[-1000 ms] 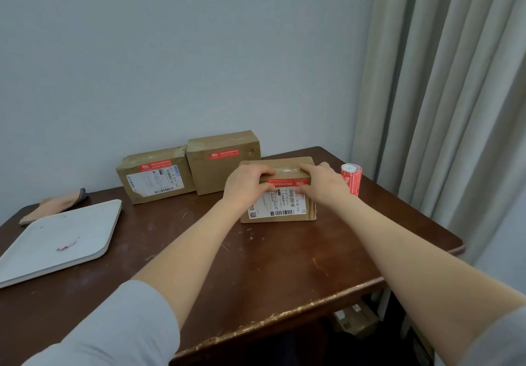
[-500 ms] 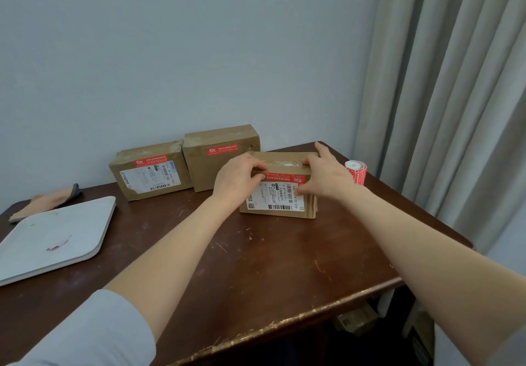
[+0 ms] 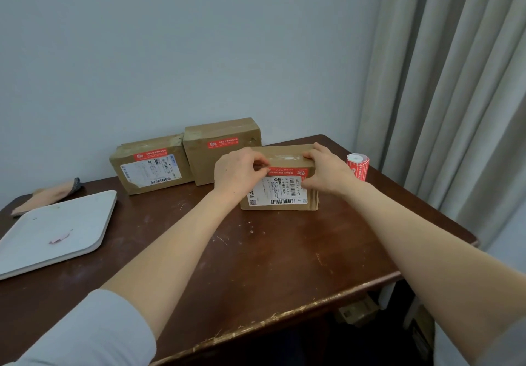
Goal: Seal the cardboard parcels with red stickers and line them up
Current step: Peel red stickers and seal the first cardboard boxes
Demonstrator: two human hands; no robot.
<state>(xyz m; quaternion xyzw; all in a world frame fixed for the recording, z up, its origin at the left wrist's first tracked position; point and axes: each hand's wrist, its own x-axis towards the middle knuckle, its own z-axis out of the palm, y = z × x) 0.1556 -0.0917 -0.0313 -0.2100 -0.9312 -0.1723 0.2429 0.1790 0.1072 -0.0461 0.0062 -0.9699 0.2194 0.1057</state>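
Observation:
A brown cardboard parcel (image 3: pixel 280 194) with a white shipping label stands on the dark wooden table (image 3: pixel 256 266), right of centre. A red sticker (image 3: pixel 287 171) runs along its top front edge. My left hand (image 3: pixel 239 173) grips the parcel's left end, fingertips on the sticker. My right hand (image 3: pixel 327 170) holds the right end, thumb on the label. Two other parcels (image 3: pixel 148 170) (image 3: pixel 219 149) with red stickers stand side by side against the wall. A roll of red stickers (image 3: pixel 358 166) stands just right of my right hand.
A white tray (image 3: pixel 54 231) lies at the table's left, with a folded cloth (image 3: pixel 48 194) behind it. Grey curtains (image 3: pixel 455 95) hang at the right. The table's worn front edge (image 3: pixel 270 323) is near me; small boxes (image 3: pixel 358 313) sit on the floor below.
The parcel has come to stand more upright between my hands. My fingers have shifted along its top edge and the sticker. The camera has tilted slightly.

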